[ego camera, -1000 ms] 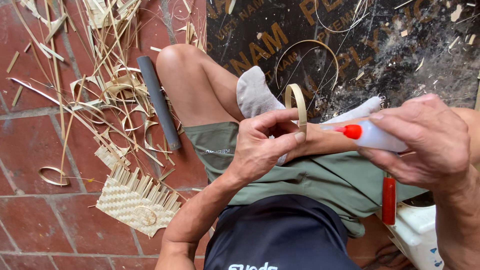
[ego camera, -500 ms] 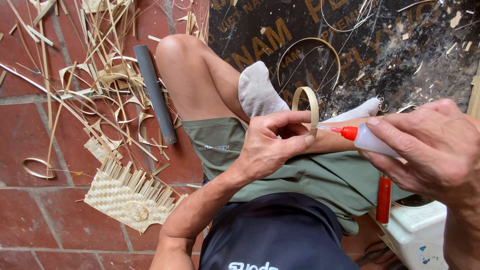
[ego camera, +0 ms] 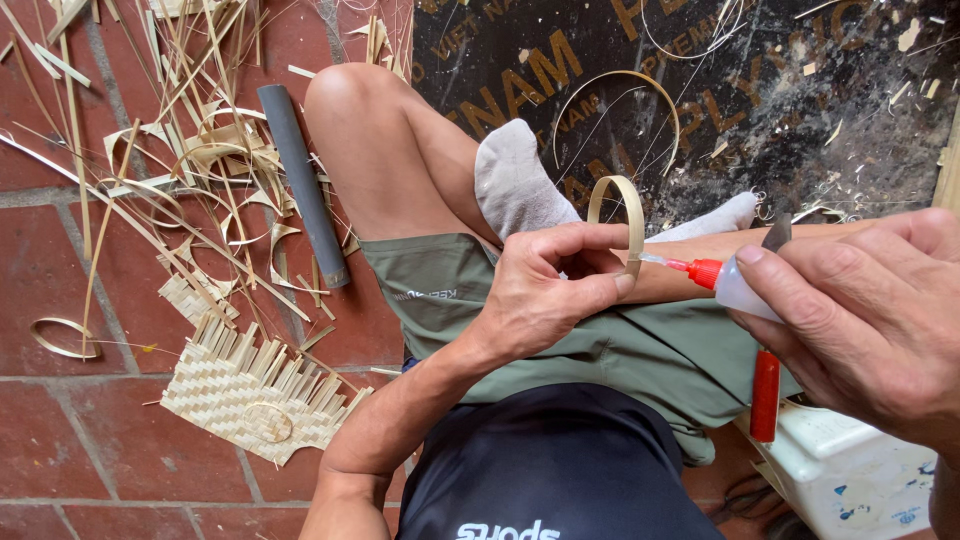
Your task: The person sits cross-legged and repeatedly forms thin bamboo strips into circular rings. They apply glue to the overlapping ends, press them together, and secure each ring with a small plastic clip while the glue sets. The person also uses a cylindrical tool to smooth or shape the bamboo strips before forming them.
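Red brick floor w/ bamboo scraps all over, a woven bamboo mat piece and a grey pipe lying by the bent knee; dark printed board beyond. From my feed, the left hand is closed in a pinch on a small bamboo strip loop, held upright above the lap. The right hand is wrapped around a small glue bottle w/ red nozzle. Change vs. a sec ago — the nozzle tip has moved in and now touches the loop's overlap at the pinch, so I judge glue is going onto the joint. A red-handled tool sits under the right hand, beside a white box.
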`<act>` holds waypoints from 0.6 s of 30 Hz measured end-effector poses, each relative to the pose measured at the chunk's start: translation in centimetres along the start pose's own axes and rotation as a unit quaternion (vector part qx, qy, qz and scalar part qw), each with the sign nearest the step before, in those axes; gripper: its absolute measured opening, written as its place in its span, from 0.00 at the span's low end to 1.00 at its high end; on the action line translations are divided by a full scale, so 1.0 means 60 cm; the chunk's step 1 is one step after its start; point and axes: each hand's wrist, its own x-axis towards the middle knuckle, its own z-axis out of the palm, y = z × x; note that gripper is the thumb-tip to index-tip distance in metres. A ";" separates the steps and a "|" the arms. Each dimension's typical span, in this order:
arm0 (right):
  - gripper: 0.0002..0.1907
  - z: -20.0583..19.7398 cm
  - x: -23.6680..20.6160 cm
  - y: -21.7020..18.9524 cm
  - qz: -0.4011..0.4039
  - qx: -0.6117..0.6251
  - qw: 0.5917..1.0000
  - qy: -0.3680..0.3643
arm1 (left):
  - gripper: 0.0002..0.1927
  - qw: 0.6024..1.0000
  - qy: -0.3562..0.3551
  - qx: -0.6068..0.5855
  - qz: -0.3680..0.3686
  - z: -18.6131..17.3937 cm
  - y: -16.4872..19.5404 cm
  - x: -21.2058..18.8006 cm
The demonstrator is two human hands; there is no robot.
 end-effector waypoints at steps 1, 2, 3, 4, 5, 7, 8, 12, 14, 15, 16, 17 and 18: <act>0.24 0.000 -0.001 -0.001 0.009 0.003 1.000 -0.006 | 0.19 1.000 -0.001 -0.004 -0.001 0.000 0.000 0.001; 0.24 0.000 -0.003 -0.002 0.002 -0.001 1.000 -0.007 | 0.19 1.000 -0.002 -0.008 -0.002 0.000 0.000 0.001; 0.24 0.000 -0.004 -0.002 -0.005 -0.006 1.000 -0.007 | 0.19 1.000 -0.002 -0.006 -0.003 0.000 0.000 0.001; 0.24 -0.001 -0.004 -0.003 -0.012 -0.011 1.000 -0.008 | 0.19 1.000 -0.002 -0.003 -0.004 0.000 0.000 0.001; 0.24 -0.002 -0.004 -0.003 -0.016 -0.012 1.000 -0.005 | 0.19 1.000 -0.002 -0.001 -0.005 0.000 0.001 0.001; 0.24 -0.005 -0.003 -0.004 -0.025 -0.016 1.000 0.002 | 0.19 1.000 -0.006 -0.006 -0.002 0.001 0.002 0.001; 0.24 -0.006 -0.001 -0.004 -0.026 -0.018 0.999 0.005 | 0.19 1.000 -0.008 -0.008 -0.001 0.001 0.002 0.001; 0.23 -0.012 0.005 -0.009 -0.032 -0.026 0.999 0.003 | 0.18 1.000 -0.006 0.014 0.000 0.001 0.004 0.001; 0.22 -0.013 0.004 -0.012 -0.030 -0.027 0.999 0.006 | 0.18 1.000 -0.008 0.011 -0.001 0.001 0.005 0.002; 0.22 -0.013 0.003 -0.012 -0.026 -0.027 0.999 0.012 | 0.18 1.000 -0.011 0.007 0.000 0.001 0.005 0.003; 0.22 -0.012 0.000 -0.012 -0.022 -0.026 0.999 0.017 | 0.18 1.000 -0.013 0.002 -0.001 0.001 0.005 0.003; 0.23 -0.010 -0.004 -0.011 -0.017 -0.025 0.999 0.013 | 0.17 1.000 -0.014 -0.003 -0.002 0.001 0.005 0.003; 0.23 -0.008 -0.007 -0.007 -0.012 -0.026 1.000 0.011 | 0.17 1.000 -0.016 -0.016 -0.005 0.001 0.005 0.003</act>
